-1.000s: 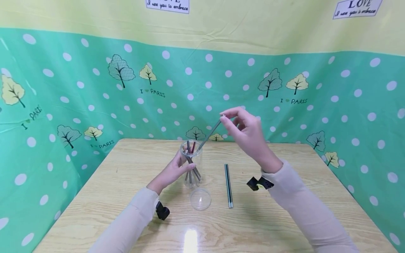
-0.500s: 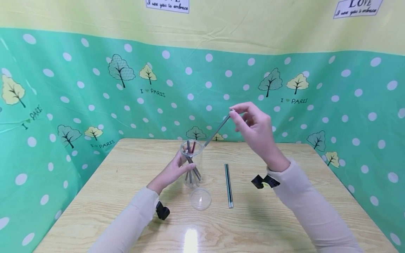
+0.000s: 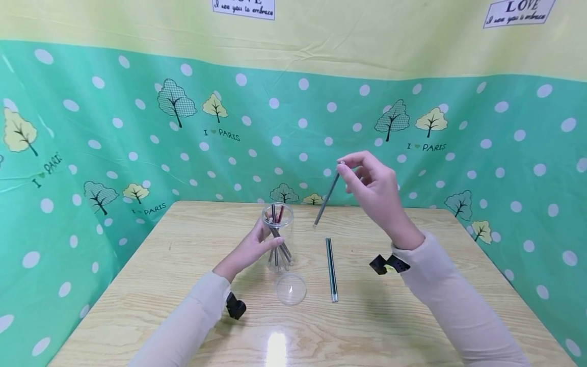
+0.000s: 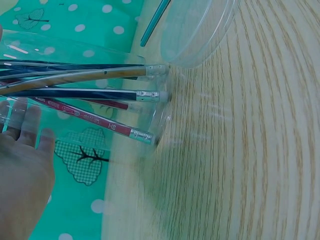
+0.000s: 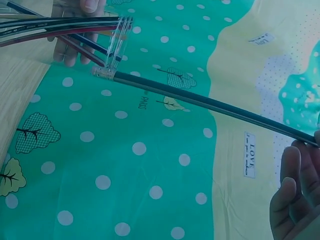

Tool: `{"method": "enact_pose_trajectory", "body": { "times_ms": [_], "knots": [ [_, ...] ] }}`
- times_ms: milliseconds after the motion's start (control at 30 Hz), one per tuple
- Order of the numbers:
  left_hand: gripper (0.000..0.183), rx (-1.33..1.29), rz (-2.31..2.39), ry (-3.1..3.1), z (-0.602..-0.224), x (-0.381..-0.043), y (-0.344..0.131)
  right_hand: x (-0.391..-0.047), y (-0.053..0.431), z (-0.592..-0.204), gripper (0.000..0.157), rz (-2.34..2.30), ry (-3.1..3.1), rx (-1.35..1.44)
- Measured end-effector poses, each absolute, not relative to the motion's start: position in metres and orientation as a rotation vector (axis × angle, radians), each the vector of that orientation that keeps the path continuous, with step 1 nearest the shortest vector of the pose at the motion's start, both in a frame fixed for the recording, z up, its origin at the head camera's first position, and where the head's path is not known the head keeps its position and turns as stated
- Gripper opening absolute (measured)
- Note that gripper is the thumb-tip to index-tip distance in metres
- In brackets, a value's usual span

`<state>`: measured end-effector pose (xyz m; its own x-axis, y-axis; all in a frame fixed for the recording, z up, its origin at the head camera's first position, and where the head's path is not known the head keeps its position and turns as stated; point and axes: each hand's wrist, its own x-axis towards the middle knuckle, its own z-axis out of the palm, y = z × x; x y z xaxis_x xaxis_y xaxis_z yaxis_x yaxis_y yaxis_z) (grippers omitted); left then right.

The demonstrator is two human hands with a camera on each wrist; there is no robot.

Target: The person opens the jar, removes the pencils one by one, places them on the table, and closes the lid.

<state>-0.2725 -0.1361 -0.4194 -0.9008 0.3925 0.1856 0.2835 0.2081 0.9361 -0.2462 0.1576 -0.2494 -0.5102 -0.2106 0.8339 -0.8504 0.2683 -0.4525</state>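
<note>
The right hand (image 3: 373,191) has thumb and fingertips pinched together on the upper end of a dark green pencil (image 3: 326,199), which is slim and straight, with a shiny metal band at its lower end. This pencil hangs slanted in the air, to the right of the jar and apart from it, its lower end seen against the far part of the bench (image 3: 390,326). The left hand (image 3: 249,248) is curled around a clear jar (image 3: 290,237), tall, smooth and cylindrical, upright in the far half of the bench; if it is glass or plastic, I cannot tell. Several pencils lean crosswise inside, among them a red pencil (image 4: 85,115) with HB printed on it. On the side of the jar toward the near edge lies a round, transparent lid (image 3: 291,289). To the right, two thin pencils (image 3: 331,270) lie side by side, pointing from far edge to near edge. The bench has light, streaked wood grain; behind its far edge hangs a slightly creased, dotted green cloth (image 3: 247,168).
</note>
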Motion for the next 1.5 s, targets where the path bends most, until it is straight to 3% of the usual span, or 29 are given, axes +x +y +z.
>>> {"method": "enact_pose_trajectory", "body": {
  "times_ms": [433, 733, 1500],
  "knots": [
    [0.084, 0.662, 1.803, 2.361, -0.420, -0.272, -0.137, -0.252, 0.167, -0.256, 0.013, 1.284, -2.056, 0.856],
    [0.086, 0.674, 1.797, 2.370, -0.420, -0.273, -0.137, -0.261, 0.175, -0.263, 0.026, 1.371, -2.271, 0.736],
    [0.086, 0.651, 1.786, 2.377, -0.419, -0.271, -0.136, -0.293, 0.200, -0.317, 0.044, 1.765, -2.582, 0.499]
  ]
}}
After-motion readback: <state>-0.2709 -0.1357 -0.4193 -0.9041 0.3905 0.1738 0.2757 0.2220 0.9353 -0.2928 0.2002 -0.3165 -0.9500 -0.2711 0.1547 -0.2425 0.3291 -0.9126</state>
